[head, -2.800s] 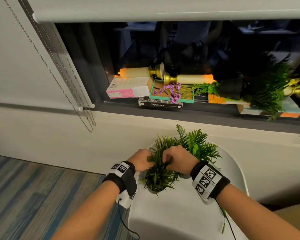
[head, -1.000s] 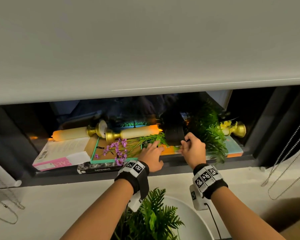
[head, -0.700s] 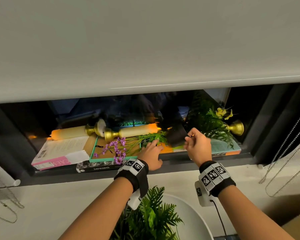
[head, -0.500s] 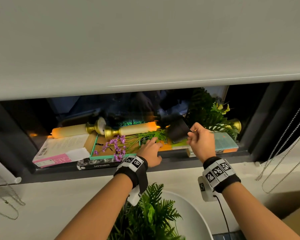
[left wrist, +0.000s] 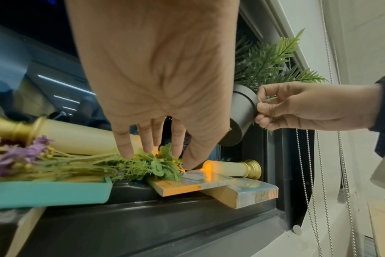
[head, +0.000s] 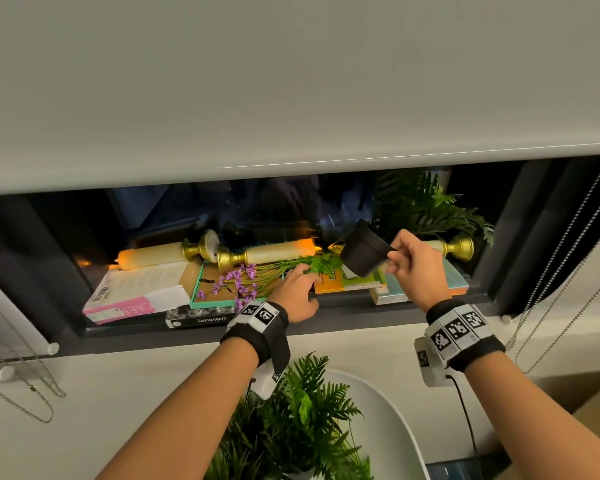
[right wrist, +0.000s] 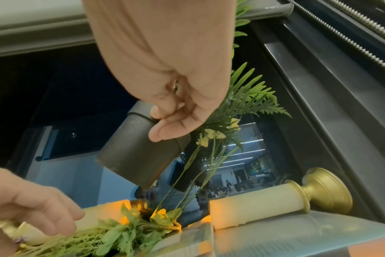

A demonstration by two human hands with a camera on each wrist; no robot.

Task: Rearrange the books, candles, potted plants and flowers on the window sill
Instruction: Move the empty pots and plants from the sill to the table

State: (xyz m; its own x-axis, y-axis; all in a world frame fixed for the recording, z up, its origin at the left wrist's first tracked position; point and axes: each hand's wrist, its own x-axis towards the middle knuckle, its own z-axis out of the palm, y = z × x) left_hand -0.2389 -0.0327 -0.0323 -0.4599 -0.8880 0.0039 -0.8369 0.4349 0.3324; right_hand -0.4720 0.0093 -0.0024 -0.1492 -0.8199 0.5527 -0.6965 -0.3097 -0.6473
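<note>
My right hand (head: 395, 254) pinches the rim of a black pot (head: 364, 252) holding a green fern (head: 423, 206). The pot hangs tilted above the orange book (head: 333, 284) and the pale blue book (head: 454, 280). In the right wrist view the thumb and fingers (right wrist: 165, 132) clamp the pot (right wrist: 138, 156), with yellow flowers (right wrist: 209, 137) tangled in the fern. My left hand (head: 300, 275) lies with straight fingers (left wrist: 125, 149) on the leafy end of the purple flower bunch (head: 238, 284). Three cream candles in gold holders (head: 274, 251) lie on their sides along the window sill (head: 326, 323).
A white and pink book (head: 136, 289), a teal book (head: 201, 292) and a black book (head: 201, 320) lie at the sill's left. The lowered blind (head: 291, 98) leaves a low gap. Bead chains (head: 551, 306) hang right. More potted plants (head: 302, 420) stand on a white seat (head: 388, 410) below.
Both hands left the plants on the white seat and reached to the sill. My right hand took the black pot and lifted it off the books, swinging the fern upward. The left hand stays on the flowers.
</note>
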